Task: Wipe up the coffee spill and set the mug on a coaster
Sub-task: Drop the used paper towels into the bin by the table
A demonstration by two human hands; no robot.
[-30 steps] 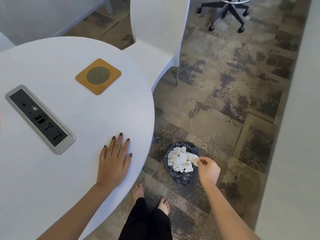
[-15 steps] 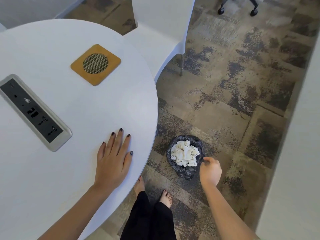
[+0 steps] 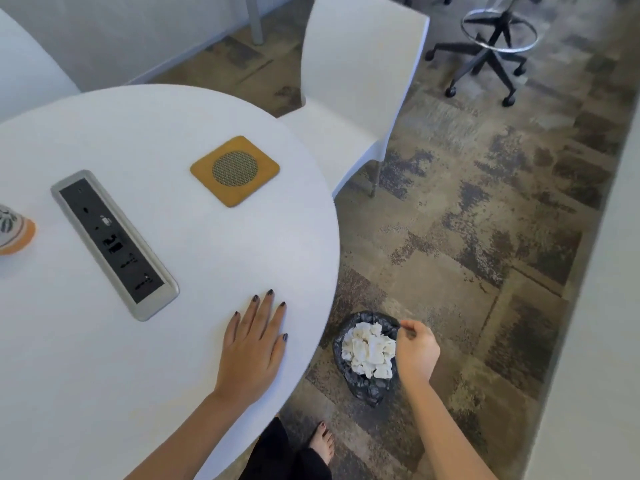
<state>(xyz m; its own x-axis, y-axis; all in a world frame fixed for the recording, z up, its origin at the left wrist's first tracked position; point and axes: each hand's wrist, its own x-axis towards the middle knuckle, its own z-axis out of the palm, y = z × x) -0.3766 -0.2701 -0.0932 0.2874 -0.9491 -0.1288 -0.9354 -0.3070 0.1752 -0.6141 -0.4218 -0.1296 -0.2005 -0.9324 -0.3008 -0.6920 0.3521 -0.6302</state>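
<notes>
A square yellow-brown coaster (image 3: 234,170) with a round mesh centre lies on the round white table (image 3: 173,133), nothing on it. At the far left edge of the view stands a mug (image 3: 14,230), white with an orange base, only partly visible. My left hand (image 3: 254,344) rests flat on the table near its right edge, fingers spread. My right hand (image 3: 415,351) hangs over the floor beside a small black-lined bin (image 3: 367,389) filled with crumpled white tissues (image 3: 369,351). Its fingers are curled with nothing in them. I see no spill on the tabletop.
A grey power and socket strip (image 3: 114,244) is set into the table between mug and coaster. A white chair (image 3: 353,98) stands behind the table and an office stool base (image 3: 495,50) further back. My bare feet (image 3: 322,441) stand on patterned carpet; a pale wall runs along the right.
My right hand let go of a tissue into the bin and curled shut beside it. The view shifted, bringing the mug in at the left. My left hand stayed put.
</notes>
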